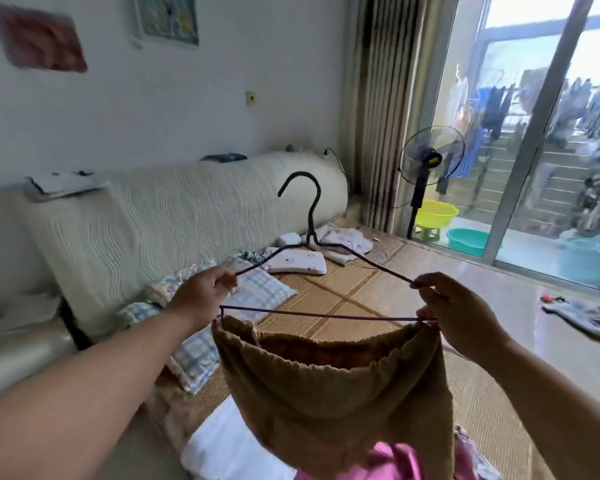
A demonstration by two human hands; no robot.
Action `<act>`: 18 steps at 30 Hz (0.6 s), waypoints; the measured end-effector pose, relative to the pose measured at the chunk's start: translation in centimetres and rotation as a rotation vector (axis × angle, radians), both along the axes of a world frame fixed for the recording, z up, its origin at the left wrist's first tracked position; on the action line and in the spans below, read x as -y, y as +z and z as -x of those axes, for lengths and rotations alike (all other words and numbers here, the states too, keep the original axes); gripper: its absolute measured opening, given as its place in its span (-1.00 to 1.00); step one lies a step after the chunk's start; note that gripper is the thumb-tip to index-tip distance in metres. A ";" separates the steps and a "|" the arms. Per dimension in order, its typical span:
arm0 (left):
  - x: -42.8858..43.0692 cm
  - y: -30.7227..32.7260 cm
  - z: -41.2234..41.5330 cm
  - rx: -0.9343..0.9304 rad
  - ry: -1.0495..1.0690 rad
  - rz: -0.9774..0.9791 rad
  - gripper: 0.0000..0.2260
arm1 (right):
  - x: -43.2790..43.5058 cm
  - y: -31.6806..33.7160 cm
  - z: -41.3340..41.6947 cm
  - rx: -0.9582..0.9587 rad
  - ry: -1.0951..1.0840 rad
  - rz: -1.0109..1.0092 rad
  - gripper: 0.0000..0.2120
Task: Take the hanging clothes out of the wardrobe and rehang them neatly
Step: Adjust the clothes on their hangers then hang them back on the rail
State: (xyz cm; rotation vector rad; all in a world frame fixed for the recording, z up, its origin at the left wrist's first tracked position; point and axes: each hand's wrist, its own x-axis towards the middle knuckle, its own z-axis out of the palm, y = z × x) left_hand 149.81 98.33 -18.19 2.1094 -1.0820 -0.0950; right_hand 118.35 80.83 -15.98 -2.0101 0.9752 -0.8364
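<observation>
Hanger (311,216): thin dark wire, triangular frame with a curved hook on top. Held upright in mid-air over the bed, between both hands.

Left hand (201,292): grip clamped on the left sloping arm of the hanger, wire pinched between thumb and fingers.

Right hand (461,313): grip clamped on the right sloping arm, fingertips pinching the wire; lower fingers close to the right corner of the bottom bar.

Brown garment (336,393): soft, slightly fuzzy tan cloth with a gathered elastic waistband. Hangs from both ends of the bottom bar, waistband sagging open in a wide curve, rest drooping downward.

Mat (343,299): woven straw, fine ribbed texture, laid flat across the bed.

Pillow (257,292): blue-and-white check, lying on the mat behind the left hand.

Folded clothes (295,261): white printed cloth in flat stacks, farther back on the mat.

Headboard (136,230): cream, padded, wavy quilted surface.

Fan (430,157): round wire cage on a black stand, beside the striped curtain (378,98).

Yellow-green basin (435,213) and teal basin (468,240): round plastic, behind the glass door (520,168).
</observation>
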 end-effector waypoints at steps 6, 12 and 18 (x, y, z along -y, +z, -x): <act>-7.7 -0.1 -11.2 0.012 0.136 -0.066 -0.87 | -4.8 -4.0 -13.6 0.000 0.108 -0.127 -0.82; -11.3 -1.3 -19.9 0.019 0.325 -0.176 -0.82 | -5.7 -7.4 -24.8 -0.129 0.264 -0.101 -0.83; -10.7 -3.9 -29.9 0.059 0.412 -0.329 -0.86 | -3.6 -11.2 -35.8 -0.330 0.369 -0.093 -0.92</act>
